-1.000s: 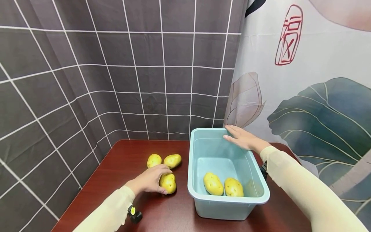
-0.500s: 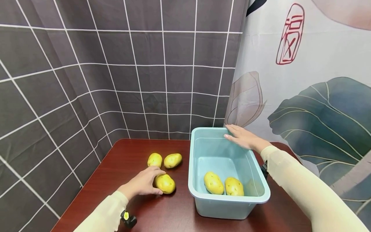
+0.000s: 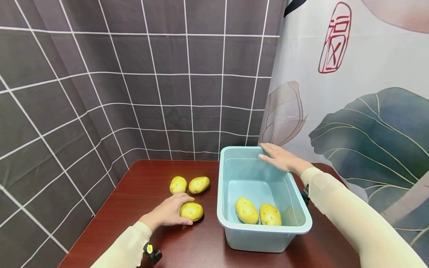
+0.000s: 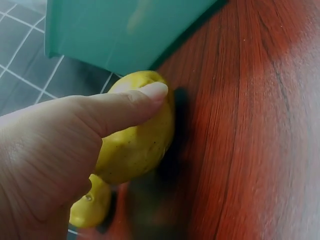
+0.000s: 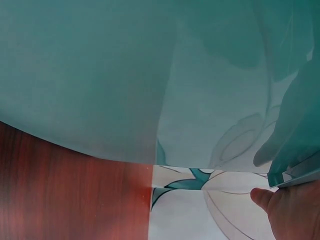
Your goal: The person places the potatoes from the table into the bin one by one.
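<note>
My left hand [image 3: 171, 210] holds a yellow potato [image 3: 192, 211] on the tabletop left of the bin. In the left wrist view the thumb [image 4: 132, 102] lies across the potato [image 4: 135, 152]; the fingers are hidden behind it. Two more potatoes, one on the left [image 3: 178, 185] and one on the right [image 3: 199, 185], lie just beyond that hand. At the far right corner of a light blue plastic bin [image 3: 258, 238], my right hand [image 3: 280, 158] rests over the rim with its fingers extended. Inside the bin are two potatoes, a left one [image 3: 246, 211] and a right one [image 3: 270, 214].
The dark red wooden table [image 3: 144, 182] carries everything. A grey curtain with white grid lines [image 3: 167, 93] hangs behind it, and a white printed curtain [image 3: 301, 48] hangs at the right. The bin's near wall stands upright between the two arms.
The left hand shifted left, then slightly right again, and the potato at its fingers has turned to lie more sideways. The right hand and the bin have stayed put.
</note>
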Tool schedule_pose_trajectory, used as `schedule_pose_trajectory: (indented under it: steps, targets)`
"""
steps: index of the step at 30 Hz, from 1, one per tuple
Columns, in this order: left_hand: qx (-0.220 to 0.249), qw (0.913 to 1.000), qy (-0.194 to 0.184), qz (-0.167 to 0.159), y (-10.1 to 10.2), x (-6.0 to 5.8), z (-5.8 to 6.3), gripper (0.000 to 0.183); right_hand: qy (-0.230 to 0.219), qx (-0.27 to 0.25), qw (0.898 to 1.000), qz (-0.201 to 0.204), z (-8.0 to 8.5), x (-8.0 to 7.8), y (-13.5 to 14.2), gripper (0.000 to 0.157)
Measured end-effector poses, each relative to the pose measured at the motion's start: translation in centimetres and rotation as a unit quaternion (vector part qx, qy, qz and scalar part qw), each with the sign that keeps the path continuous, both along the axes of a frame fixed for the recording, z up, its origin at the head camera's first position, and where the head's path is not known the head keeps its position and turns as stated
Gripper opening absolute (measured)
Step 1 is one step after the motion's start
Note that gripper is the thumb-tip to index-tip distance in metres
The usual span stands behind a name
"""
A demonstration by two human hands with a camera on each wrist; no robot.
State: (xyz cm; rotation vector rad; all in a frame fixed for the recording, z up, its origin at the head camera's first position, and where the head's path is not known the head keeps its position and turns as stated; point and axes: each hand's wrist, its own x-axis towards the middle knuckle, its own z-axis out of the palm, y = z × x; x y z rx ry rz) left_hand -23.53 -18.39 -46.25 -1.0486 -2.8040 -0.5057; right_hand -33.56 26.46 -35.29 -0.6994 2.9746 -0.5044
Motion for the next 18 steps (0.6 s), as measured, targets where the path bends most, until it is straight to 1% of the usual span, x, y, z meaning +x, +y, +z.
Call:
schedule_pose_trajectory:
  steps: [8,18]
  targets:
    - [0.034,0.9989,-0.032,0.005,0.8,-0.5,-1.1,0.070,0.003,0.000,1.000,0.001,0.0,0.0,0.1,0.078]
    - [0.070,0.9962,-0.044,0.024,1.3,-0.8,-2.7,0.086,0.005,0.004,1.000,-0.003,-0.2,-0.2,0.1,0.079]
